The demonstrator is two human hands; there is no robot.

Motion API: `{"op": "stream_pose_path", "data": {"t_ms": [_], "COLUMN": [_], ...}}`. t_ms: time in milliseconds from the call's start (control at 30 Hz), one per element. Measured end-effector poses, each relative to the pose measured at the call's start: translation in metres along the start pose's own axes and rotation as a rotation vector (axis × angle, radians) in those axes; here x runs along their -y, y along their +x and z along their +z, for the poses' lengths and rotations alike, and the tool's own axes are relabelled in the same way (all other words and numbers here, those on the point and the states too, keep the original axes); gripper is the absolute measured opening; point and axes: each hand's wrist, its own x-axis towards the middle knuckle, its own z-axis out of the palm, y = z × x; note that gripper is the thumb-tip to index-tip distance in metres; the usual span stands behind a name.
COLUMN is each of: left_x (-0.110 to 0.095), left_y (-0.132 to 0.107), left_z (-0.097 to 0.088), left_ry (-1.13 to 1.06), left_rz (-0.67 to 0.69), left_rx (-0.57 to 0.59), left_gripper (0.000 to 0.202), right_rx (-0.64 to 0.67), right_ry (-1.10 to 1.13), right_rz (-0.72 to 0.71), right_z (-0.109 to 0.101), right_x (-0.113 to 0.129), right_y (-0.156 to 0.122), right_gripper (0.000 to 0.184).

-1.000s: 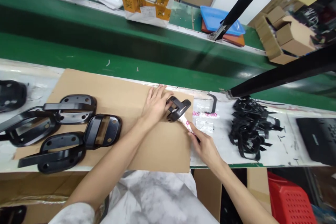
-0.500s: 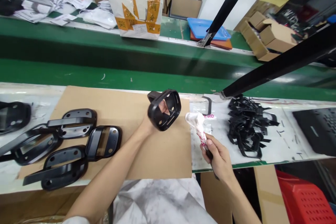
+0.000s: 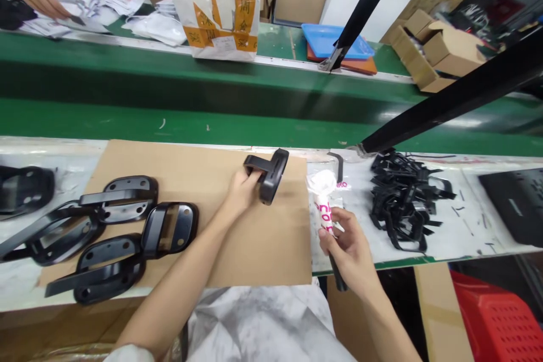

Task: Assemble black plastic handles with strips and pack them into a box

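My left hand (image 3: 241, 191) is closed round the loop of a black plastic frame (image 3: 274, 178), held edge-on above the cardboard sheet (image 3: 254, 249). In my right hand (image 3: 351, 251) is a hammer (image 3: 324, 212) with a black handle; its head and upper shaft are wrapped in white plastic with pink letters, so the head's exact shape is hidden. The hammer stands roughly upright, apart from the frame. Several similar black frames (image 3: 172, 229) with loops lie on the left of the cardboard and beyond its edge.
Black strip-like plastic pieces (image 3: 405, 198) are heaped on the right, near a dark panel (image 3: 515, 203). A black post (image 3: 458, 93) slants over the bench. Beyond the green channel (image 3: 169, 82) stand a taped package (image 3: 214, 8) and a blue tray (image 3: 335, 41); another person handles papers.
My left hand has turned the frame from showing its open face to edge-on. The hammer has become more upright in my right hand. The other person's hand has moved down onto the papers.
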Motion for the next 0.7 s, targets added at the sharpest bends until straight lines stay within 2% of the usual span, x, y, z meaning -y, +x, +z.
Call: {"op": "stream_pose_path", "data": {"t_ms": [133,233,433,600,700], "left_x": [0.000,-0.006,-0.022,-0.040,-0.044], "left_y": [-0.002,-0.004,-0.008,-0.014,-0.016], "left_z": [-0.004,-0.005,-0.007,-0.017,-0.021], "left_ry": [0.049,-0.040,-0.264,-0.373,-0.313], "left_rz": [-0.003,-0.065,-0.182,-0.277,-0.351], "left_rx": [0.064,0.150,0.253,0.385,0.426], "left_gripper": [0.040,0.034,0.043,0.049,0.046], "right_rx": [0.024,-0.007,0.136,0.124,0.102], "right_ry": [0.115,0.231,0.449,0.372,0.225], "right_rz": [0.192,0.191,0.228,0.124,0.079], "right_z": [0.000,-0.002,-0.001,0.008,0.016], "right_x": [0.002,0.003,0.008,0.005,0.004], "right_y": [0.004,0.002,-0.001,0.002,0.009], "right_gripper": [0.037,0.032,0.033,0.032,0.038]}}
